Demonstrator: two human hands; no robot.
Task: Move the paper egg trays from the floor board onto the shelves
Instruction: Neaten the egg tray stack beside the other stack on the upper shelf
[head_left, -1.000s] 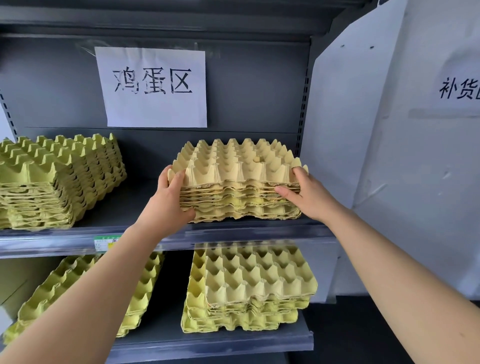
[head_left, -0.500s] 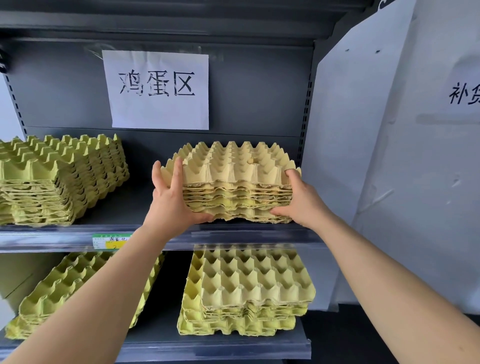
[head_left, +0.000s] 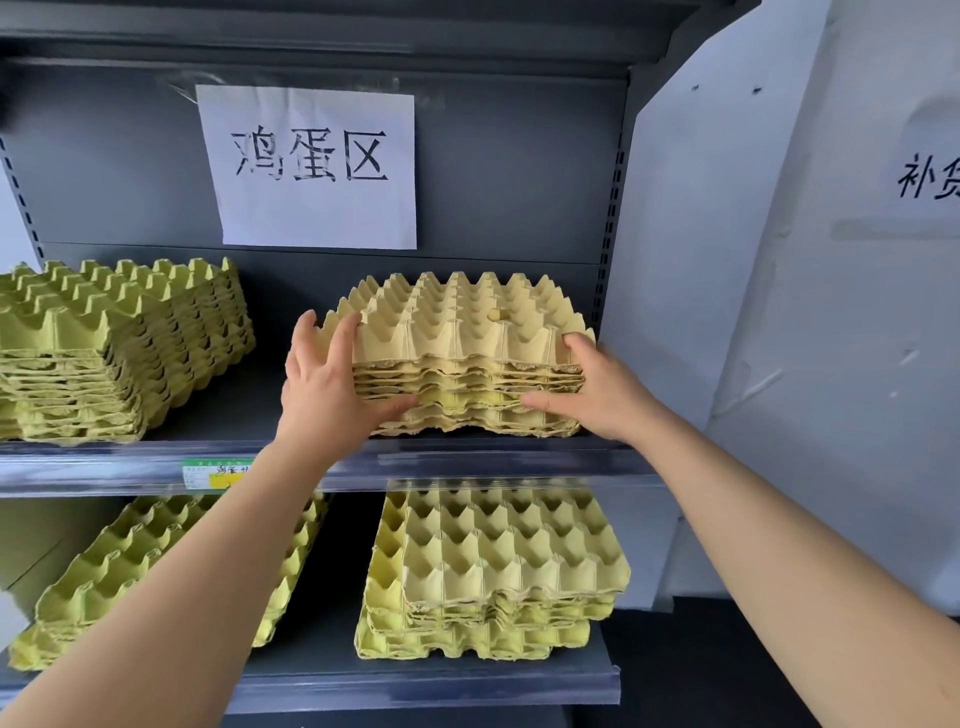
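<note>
While the grey shelf carries it at its right end, the stack of paper egg trays lies flat, cups upward, long axis running nine to three. Left hand and right hand clasp its near corners, fingers wrapped on the edges.

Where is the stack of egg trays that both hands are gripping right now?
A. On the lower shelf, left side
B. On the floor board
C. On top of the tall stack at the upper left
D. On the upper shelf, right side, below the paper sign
D: the left hand and right hand clasp the held stack at the upper shelf's right side, below the paper sign.
</note>
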